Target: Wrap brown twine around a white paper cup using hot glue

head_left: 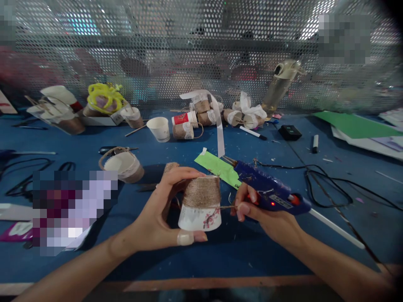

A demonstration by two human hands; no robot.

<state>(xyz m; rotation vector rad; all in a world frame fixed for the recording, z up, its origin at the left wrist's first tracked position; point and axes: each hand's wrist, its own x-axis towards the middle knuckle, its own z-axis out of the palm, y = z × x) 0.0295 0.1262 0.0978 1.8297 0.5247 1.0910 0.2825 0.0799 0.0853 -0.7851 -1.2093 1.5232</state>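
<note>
My left hand (160, 214) is closed around a paper cup (201, 220), fingers at its upper end and the bandaged thumb at its lower rim. The cup is upside down; brown twine (201, 193) winds round its upper part, and the bare white band below shows a pink blossom print. From the cup a strand of twine runs to my right hand (261, 212), which pinches it between thumb and finger. That same hand is wrapped about a blue glue gun (267, 186), its handle mostly hidden by the fingers. The gun's red light is lit and a white glue stick (338, 228) sticks out behind.
Left of the cup stands a twine-handled cup (124, 167). A green strip (218, 167) lies beyond my hands. Several wrapped cups (206, 113), a white cup (159, 129) and a bottle (278, 86) line the perforated screen (176, 50). Black cable (330, 178) loops at right.
</note>
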